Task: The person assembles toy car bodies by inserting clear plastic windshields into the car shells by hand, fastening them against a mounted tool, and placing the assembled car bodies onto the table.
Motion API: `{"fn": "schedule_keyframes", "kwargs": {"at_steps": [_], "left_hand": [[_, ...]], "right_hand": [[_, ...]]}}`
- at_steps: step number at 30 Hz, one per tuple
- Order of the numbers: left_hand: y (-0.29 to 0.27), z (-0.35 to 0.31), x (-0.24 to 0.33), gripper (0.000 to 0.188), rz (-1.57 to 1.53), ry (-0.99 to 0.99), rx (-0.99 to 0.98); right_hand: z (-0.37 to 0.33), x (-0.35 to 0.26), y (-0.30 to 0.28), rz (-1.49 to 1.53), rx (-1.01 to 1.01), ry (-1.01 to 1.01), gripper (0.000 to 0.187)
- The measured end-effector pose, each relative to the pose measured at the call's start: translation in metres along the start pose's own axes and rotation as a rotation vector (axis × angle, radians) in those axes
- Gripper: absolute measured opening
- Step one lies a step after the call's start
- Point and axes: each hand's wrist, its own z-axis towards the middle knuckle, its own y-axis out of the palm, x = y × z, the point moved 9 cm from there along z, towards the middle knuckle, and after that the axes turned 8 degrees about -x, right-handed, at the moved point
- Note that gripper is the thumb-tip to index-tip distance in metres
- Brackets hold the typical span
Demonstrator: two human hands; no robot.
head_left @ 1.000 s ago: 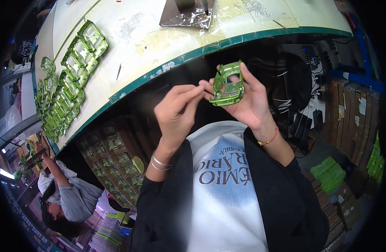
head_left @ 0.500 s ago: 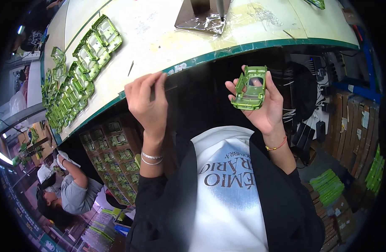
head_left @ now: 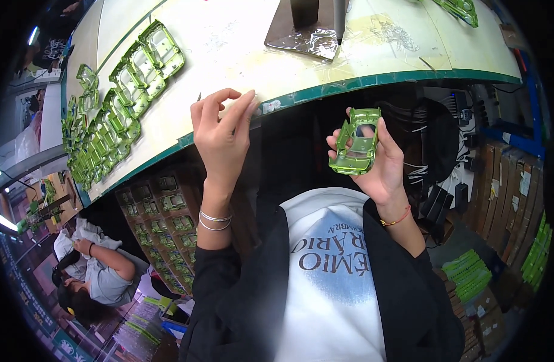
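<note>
In my right hand (head_left: 384,163) rests a shiny green toy car body shell (head_left: 364,140) with window openings; fingers and thumb hold it along its sides, in front of the table edge. My left hand (head_left: 221,136) hovers at the green-edged front of the table (head_left: 229,66), thumb and fingertips pinched together. Whatever sits in that pinch, if anything, is too small to make out. Many similar green car shells (head_left: 147,66) stand in rows on the table's left side.
A dark flat plate (head_left: 301,43) with a post and a pen-like rod (head_left: 339,24) stands at the table's front. More green parts (head_left: 458,9) lie far right. A divided box of shells (head_left: 162,223) sits below left. Cartons (head_left: 506,199) and cables are at right; another person (head_left: 108,271) works at left.
My left hand has shifted slightly right along the table edge, still pinched. The view has tilted a little, and the car shell in my right hand appears slightly lower.
</note>
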Motion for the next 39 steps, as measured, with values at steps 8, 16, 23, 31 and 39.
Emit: {"fn": "schedule_keyframes", "kwargs": {"at_steps": [8,16,23,31,39], "left_hand": [[0.000,-0.010,0.007,0.026,0.158,0.125,-0.032],[-0.002,-0.033,0.015,0.021,0.167,0.171,0.110],[-0.004,-0.032,0.003,0.016,-0.033,0.085,0.117],[-0.008,-0.015,-0.006,0.015,0.109,-0.169,0.086],[-0.006,0.006,0.003,0.006,0.224,-0.021,-0.094]], "right_hand": [[0.002,0.004,-0.002,0.021,0.010,0.003,0.057],[0.008,0.012,0.003,0.058,-0.020,0.037,0.043],[0.011,0.017,0.007,0.068,-0.019,0.056,0.040],[0.012,0.020,0.006,0.056,-0.025,0.065,0.040],[0.011,0.016,0.007,0.056,-0.031,0.047,0.041]]}}
